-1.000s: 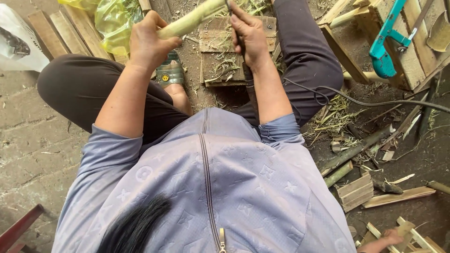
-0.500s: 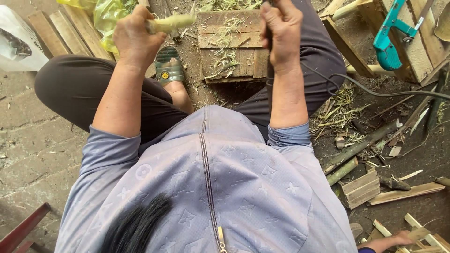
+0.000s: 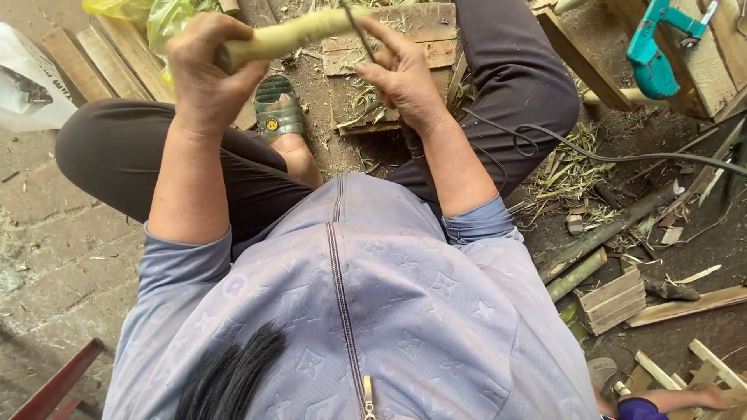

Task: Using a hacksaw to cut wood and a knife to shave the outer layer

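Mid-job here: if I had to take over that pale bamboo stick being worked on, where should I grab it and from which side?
Grip the bamboo stick on its bare middle stretch, coming from above. It lies roughly level, slightly tilted; the left hand wraps its near end, and the right hand works a thin blade against its far end. The middle looks round, smooth and free, probably safest clear of the blade.

Seen from above, a seated person's left hand (image 3: 206,70) is closed around a pale green bamboo stick (image 3: 299,33), which lies nearly level in front of the knees. The right hand (image 3: 401,74) pinches a thin dark blade (image 3: 358,29) set against the stick's far end. Below the hands a wooden block (image 3: 405,35) rests on dirt strewn with shavings. A green sandal (image 3: 278,107) lies beside it, and a black cable (image 3: 591,152) runs right, under a teal power tool (image 3: 657,39).
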